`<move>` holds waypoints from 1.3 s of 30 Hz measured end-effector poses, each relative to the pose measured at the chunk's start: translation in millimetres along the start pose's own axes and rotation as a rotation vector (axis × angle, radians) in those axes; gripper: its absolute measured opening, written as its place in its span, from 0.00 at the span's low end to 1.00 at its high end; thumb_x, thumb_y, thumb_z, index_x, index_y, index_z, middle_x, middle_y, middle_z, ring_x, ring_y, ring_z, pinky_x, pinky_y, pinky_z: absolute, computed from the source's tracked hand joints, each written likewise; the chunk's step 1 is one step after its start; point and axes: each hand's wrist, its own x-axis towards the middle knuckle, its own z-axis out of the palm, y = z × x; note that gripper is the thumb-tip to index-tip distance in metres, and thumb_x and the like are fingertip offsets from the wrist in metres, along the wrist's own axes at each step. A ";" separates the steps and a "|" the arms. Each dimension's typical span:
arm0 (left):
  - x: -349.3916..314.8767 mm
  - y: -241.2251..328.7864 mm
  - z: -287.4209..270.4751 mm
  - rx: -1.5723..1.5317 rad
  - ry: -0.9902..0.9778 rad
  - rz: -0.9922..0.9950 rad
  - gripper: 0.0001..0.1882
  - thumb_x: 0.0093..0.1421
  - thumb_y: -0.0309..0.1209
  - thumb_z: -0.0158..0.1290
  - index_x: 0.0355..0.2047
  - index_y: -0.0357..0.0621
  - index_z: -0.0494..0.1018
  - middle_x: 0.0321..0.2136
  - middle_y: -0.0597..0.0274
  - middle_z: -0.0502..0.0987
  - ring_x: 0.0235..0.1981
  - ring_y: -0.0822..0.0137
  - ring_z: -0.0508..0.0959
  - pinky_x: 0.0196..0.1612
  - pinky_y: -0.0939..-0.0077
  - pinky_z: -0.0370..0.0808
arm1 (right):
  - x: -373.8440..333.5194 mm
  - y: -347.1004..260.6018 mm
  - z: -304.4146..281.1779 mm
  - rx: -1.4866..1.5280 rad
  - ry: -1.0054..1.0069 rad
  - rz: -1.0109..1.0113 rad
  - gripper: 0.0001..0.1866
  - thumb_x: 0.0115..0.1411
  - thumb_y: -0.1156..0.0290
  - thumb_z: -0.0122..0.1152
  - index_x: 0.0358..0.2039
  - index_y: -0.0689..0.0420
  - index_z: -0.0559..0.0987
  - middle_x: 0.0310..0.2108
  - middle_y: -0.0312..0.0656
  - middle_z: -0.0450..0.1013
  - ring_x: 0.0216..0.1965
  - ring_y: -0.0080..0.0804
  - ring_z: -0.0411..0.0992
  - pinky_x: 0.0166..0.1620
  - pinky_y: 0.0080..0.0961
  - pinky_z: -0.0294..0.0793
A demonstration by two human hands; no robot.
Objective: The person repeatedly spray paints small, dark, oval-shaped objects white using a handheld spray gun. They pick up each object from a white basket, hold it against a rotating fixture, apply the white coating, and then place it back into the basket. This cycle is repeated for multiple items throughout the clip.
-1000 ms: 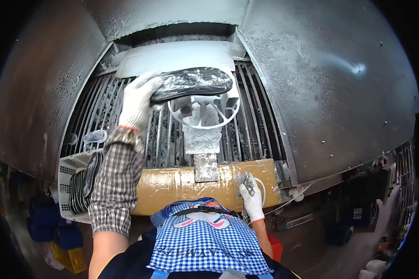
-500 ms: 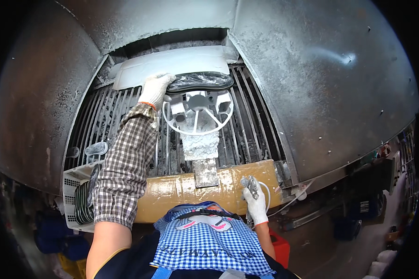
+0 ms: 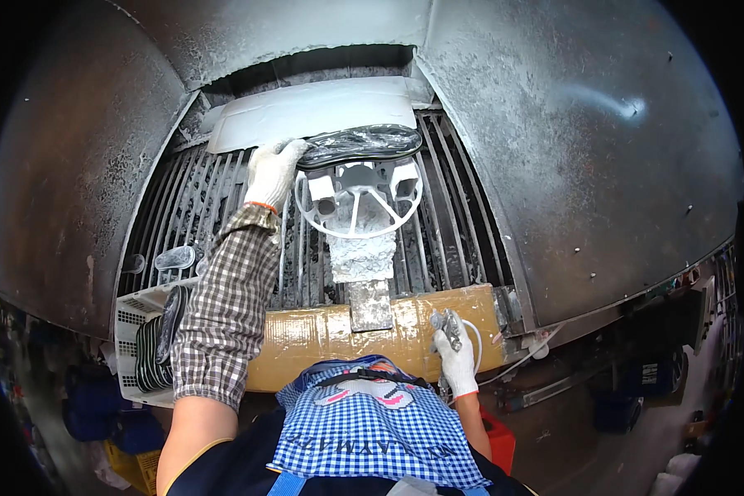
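A dark shoe sole (image 3: 360,145) with a shiny, clear-film-like middle lies across the far part of a white-coated spoked wheel (image 3: 355,212). My left hand (image 3: 271,171), in a white knit glove, is closed on the sole's left end, its thumb side along the edge. The wheel has blocky supports and a round hub, and sits above a crusted bar. Near the front right, my gloved right hand (image 3: 456,357) is wrapped round a metal spray gun (image 3: 449,327) with a pale hose (image 3: 477,343). Its trigger is hidden.
Metal walls (image 3: 587,165) enclose a slatted grate (image 3: 202,198). A pale sheet (image 3: 314,109) lies behind the wheel. Brown-taped padding (image 3: 314,343) runs along the front edge. At left stands a white basket (image 3: 128,339) of striped soles; small oval pieces (image 3: 175,258) lie on the grate.
The view has shifted slightly. My left hand has drawn slightly nearer to me at the sole's left end. My right hand keeps its hold on the spray gun.
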 end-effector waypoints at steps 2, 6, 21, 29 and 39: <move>-12.5 -1.7 2.0 -0.053 0.111 -0.008 0.21 0.66 0.37 0.62 0.54 0.36 0.81 0.43 0.55 0.83 0.39 0.68 0.78 0.43 0.74 0.72 | -0.8 -0.6 0.1 0.032 0.015 -0.016 0.35 0.71 0.72 0.60 0.75 0.66 0.61 0.67 0.49 0.72 0.65 0.33 0.71 0.66 0.29 0.69; -52.9 -22.4 -1.6 -0.350 0.305 -0.118 0.28 0.67 0.30 0.62 0.65 0.31 0.72 0.64 0.46 0.76 0.64 0.54 0.76 0.69 0.63 0.69 | 0.9 0.4 -5.6 0.068 0.016 -0.050 0.36 0.72 0.69 0.62 0.75 0.68 0.61 0.69 0.50 0.70 0.68 0.34 0.69 0.69 0.29 0.67; -179.8 -70.5 62.1 -1.135 -0.379 -0.584 0.27 0.68 0.26 0.52 0.68 0.38 0.67 0.59 0.54 0.79 0.51 0.61 0.82 0.56 0.61 0.81 | 37.6 -206.1 82.3 0.411 -0.362 -0.359 0.34 0.73 0.71 0.62 0.73 0.68 0.62 0.60 0.49 0.74 0.55 0.28 0.76 0.49 0.23 0.83; -176.6 -27.7 61.0 -1.266 -0.420 -0.676 0.20 0.71 0.27 0.47 0.61 0.37 0.70 0.49 0.52 0.81 0.49 0.58 0.84 0.56 0.58 0.84 | 44.6 -240.7 124.2 0.349 -0.438 -0.492 0.32 0.71 0.79 0.59 0.73 0.70 0.63 0.67 0.53 0.71 0.64 0.34 0.72 0.66 0.31 0.71; -177.4 -59.4 79.0 -1.330 -0.382 -0.642 0.23 0.68 0.20 0.47 0.63 0.26 0.68 0.57 0.41 0.78 0.55 0.49 0.82 0.59 0.55 0.83 | 79.6 -219.7 128.3 0.204 -0.210 -0.607 0.27 0.73 0.74 0.60 0.70 0.67 0.70 0.52 0.44 0.80 0.44 0.22 0.77 0.50 0.22 0.78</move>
